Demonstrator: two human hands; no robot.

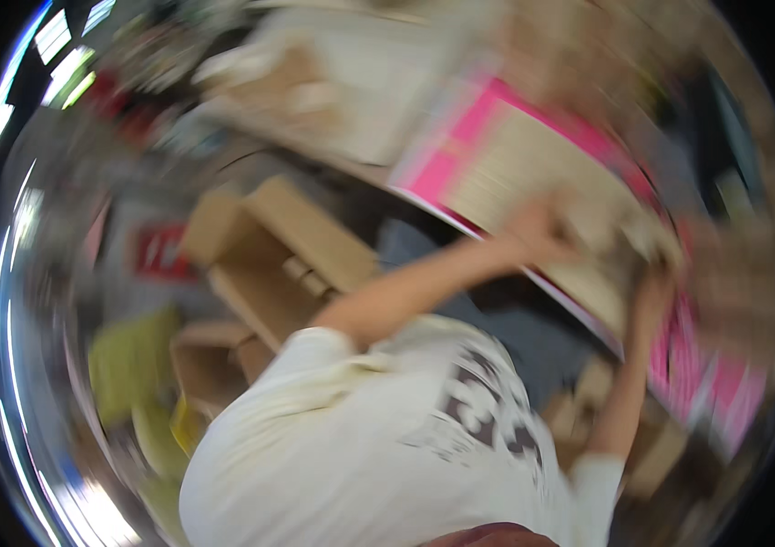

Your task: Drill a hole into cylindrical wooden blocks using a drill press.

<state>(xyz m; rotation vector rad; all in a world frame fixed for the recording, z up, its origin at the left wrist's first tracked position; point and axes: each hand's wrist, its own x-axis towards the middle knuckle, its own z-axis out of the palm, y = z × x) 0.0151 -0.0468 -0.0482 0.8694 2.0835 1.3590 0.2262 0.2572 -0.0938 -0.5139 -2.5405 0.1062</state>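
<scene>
Motion blurs much of the head view. In front of me a beige sheet (506, 173), like paper or thin card, lies on a bright pink board (465, 137) with a white edge. My left hand (542, 230) rests on or just over the beige sheet, its fingers smeared. At the sheet's right end, my right hand (654, 287) is beside a pale, crumpled-looking part of the beige material. Its fingers are smeared too, so a grip on the edge cannot be made out.
An open cardboard box (269, 264) stands left of my body, with a smaller carton (214, 365) beside it. More cardboard (656, 447) lies low at the right, near pink sheets (724, 392). A pale work surface (369, 82) extends beyond, and a yellow-green object (137, 365) sits far left.
</scene>
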